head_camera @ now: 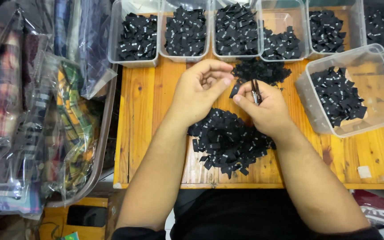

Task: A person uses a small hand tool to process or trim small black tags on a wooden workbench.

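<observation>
My left hand [198, 86] hovers above a wooden table [138, 124], fingers curled, thumb and forefinger nearly meeting, nothing clearly seen between them. Close beside it, my right hand [265, 106] grips a small pair of dark snips [256, 91] and pinches a small black label [235, 90] between thumb and forefinger. Under both hands lies a big heap of black fabric labels [225, 144]. A smaller heap [261, 71] sits just beyond the fingers.
Several clear plastic tubs of black labels [185, 33] line the table's far edge; another tub [345, 91] stands tilted at the right. Bagged plaid garments [45, 115] fill a bin on the left.
</observation>
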